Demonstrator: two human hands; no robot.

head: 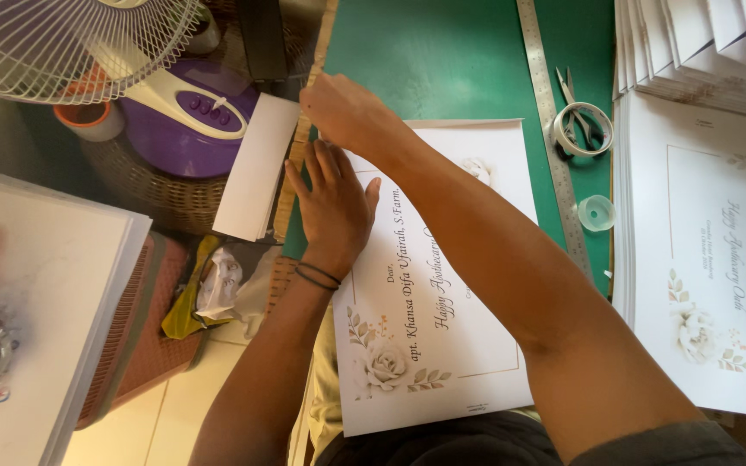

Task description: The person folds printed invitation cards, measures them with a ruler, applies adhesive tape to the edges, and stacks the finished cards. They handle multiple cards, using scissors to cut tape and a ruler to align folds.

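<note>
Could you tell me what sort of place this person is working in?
Probably a small home print or craft workspace: a green cutting mat with a metal ruler, stacks of printed floral sheets, and a floor fan beside it.

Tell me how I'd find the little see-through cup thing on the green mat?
Start at the green mat and follow the long metal ruler running down it. Just right of the ruler, below the roll of tape lying over the scissors, sits the small clear round cup. It is the only see-through thing there, smaller than the tape roll.
</note>
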